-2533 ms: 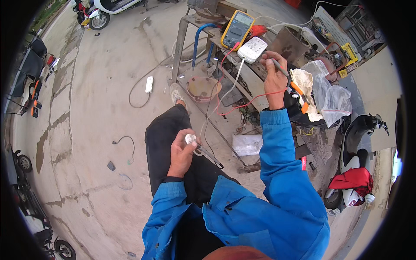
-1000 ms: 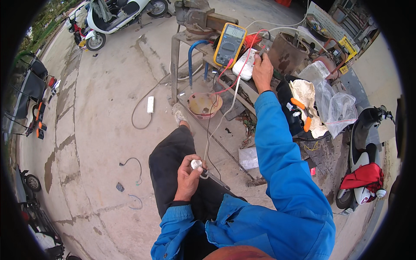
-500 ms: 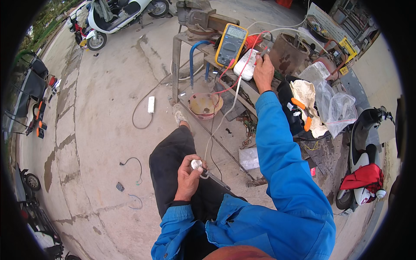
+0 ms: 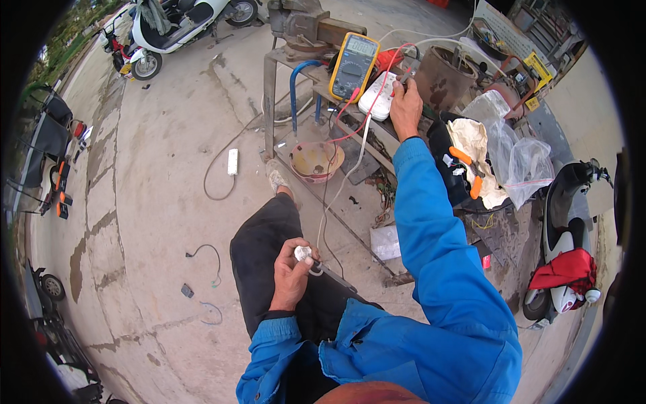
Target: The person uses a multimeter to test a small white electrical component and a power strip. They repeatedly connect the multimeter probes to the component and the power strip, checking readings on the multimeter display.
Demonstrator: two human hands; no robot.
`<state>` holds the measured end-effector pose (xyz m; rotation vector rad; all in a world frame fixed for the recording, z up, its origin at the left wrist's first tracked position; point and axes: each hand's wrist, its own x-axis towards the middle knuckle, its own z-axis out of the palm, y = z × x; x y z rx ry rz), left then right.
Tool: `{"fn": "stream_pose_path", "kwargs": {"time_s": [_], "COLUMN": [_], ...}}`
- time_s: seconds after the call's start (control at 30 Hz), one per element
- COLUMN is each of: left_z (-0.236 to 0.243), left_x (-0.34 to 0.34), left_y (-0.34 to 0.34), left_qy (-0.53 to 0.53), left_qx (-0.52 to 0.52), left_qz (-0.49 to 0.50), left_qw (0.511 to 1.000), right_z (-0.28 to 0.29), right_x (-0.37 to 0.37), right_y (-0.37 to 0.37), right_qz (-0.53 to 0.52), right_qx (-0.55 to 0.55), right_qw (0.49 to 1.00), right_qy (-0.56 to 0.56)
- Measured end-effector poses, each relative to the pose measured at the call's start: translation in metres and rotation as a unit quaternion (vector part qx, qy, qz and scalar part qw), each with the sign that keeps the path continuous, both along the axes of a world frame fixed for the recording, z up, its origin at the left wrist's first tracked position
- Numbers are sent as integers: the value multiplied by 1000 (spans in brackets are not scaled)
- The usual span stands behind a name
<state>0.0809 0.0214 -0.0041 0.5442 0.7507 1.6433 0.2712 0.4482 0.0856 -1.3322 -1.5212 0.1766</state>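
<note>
My left hand (image 4: 289, 277), low over my dark trouser leg, is closed around a white round-faced plug (image 4: 303, 253) on a pale cord. A slim dark rod (image 4: 338, 278) sticks out beside it; its kind is hard to make out. My right hand (image 4: 406, 113) reaches forward to the bench and pinches a red-and-dark test lead end (image 4: 404, 76), partly hidden by the fingers. Just left of those fingers lies a white oblong case (image 4: 379, 98) with the pale cord running from it. A yellow-framed multimeter (image 4: 353, 66) leans upright beside the case, red lead attached.
A bench vise (image 4: 296, 27) stands at the bench's far left. Right of my arm are orange-handled pliers (image 4: 476, 185) and clear plastic bags (image 4: 528, 168). A bowl (image 4: 316, 161) sits beneath the bench; a white power strip (image 4: 233, 161) lies on the floor. Scooters (image 4: 175, 27) stand behind.
The view has shifted slightly, moving the bench and multimeter a little left and up in the picture. Both hands keep their grips and nearly the same places.
</note>
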Motion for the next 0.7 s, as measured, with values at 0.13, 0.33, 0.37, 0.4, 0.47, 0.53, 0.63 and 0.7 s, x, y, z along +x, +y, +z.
{"fn": "stream_pose_path", "kwargs": {"time_s": [0.13, 0.33, 0.37, 0.4, 0.47, 0.53, 0.63, 0.7], "left_z": [1, 2, 2, 1, 1, 0, -1, -2], "left_x": [-1, -2, -3, -3, -3, -3, -3, -3], "left_y": [-1, -3, -3, -3, -4, -3, -3, -4], "left_qy": [-4, -3, -3, -3, -4, -8, -6, -6], "left_qx": [3, 1, -2, -2, -1, 5, 4, 2], "left_qz": [0, 0, 0, -1, -2, -5, -7, -6], "left_qw": [1000, 1000, 1000, 1000, 1000, 1000, 1000, 1000], "right_z": [1, -2, -2, -2, -2, -1, 0, 1], "right_x": [1, 1, 1, 0, 0, 0, -1, -3], "right_y": [-1, 3, 3, 2, 0, -1, -3, -4], "right_qz": [14, 4, -3, -11, -17, -13, 25, 25], "right_qx": [40, 15, 28, 33, 39, 44, 60, 63], "right_qw": [998, 1000, 1000, 999, 999, 999, 997, 997], "right_qy": [41, -4, -11, -12, -15, -22, -47, -40]}}
